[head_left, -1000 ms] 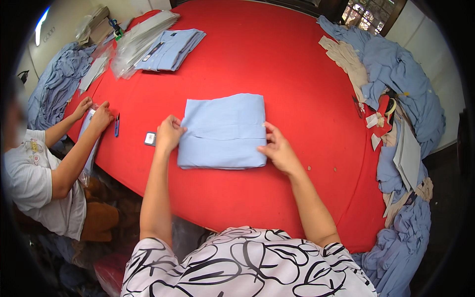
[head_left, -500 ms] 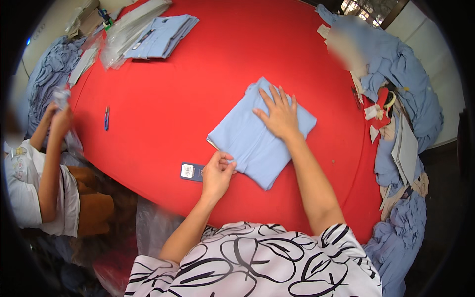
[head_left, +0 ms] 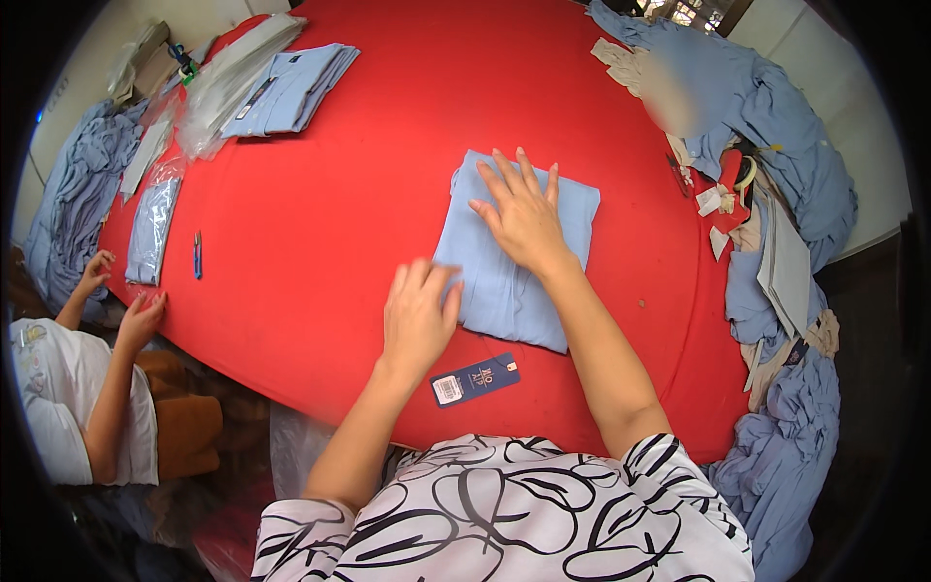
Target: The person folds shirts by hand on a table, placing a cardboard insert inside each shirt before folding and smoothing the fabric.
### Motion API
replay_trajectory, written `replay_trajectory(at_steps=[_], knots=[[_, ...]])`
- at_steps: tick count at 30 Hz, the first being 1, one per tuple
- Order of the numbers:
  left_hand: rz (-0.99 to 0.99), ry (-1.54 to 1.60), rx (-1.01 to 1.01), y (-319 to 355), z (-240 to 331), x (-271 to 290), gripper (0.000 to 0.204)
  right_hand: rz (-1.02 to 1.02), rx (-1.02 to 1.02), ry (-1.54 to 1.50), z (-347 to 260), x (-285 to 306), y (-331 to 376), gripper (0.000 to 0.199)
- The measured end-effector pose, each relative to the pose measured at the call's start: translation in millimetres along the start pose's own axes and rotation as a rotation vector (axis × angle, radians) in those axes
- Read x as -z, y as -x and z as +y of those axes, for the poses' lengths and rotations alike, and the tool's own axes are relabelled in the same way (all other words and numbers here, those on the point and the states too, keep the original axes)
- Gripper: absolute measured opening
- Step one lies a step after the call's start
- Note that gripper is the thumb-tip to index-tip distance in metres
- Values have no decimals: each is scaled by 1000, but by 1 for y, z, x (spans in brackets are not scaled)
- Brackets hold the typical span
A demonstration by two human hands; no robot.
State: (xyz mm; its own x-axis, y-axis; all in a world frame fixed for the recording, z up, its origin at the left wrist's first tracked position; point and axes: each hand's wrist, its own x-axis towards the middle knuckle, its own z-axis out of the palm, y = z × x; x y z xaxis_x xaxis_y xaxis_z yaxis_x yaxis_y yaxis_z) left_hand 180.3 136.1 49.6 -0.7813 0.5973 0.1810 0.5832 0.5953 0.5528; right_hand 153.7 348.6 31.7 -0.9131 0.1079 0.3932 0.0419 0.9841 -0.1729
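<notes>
Pressing folded light-blue garment (head_left: pixel 504 281) flat on red table (head_left: pixel 369 223); right hand (head_left: pixel 524 218) open, palm down, pinning it; left hand (head_left: pixel 417 315) loosely curled at its left edge, gripping nothing visible; dark tag (head_left: pixel 475 379) just beside

The right hand (head_left: pixel 524 215) lies flat, fingers spread. The left hand (head_left: pixel 417 320) is loosely curled, palm down. Both forearms are bare.
</notes>
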Motion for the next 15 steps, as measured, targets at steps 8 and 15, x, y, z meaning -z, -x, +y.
replay_trajectory(at_steps=[8,15], knots=[[-4,-236,-198,0,-31,-62,67,-134,-56,58,22,-16,0,63],[6,-183,-169,3,-21,-62,74,115,-343,-11,74,-25,51,52]])
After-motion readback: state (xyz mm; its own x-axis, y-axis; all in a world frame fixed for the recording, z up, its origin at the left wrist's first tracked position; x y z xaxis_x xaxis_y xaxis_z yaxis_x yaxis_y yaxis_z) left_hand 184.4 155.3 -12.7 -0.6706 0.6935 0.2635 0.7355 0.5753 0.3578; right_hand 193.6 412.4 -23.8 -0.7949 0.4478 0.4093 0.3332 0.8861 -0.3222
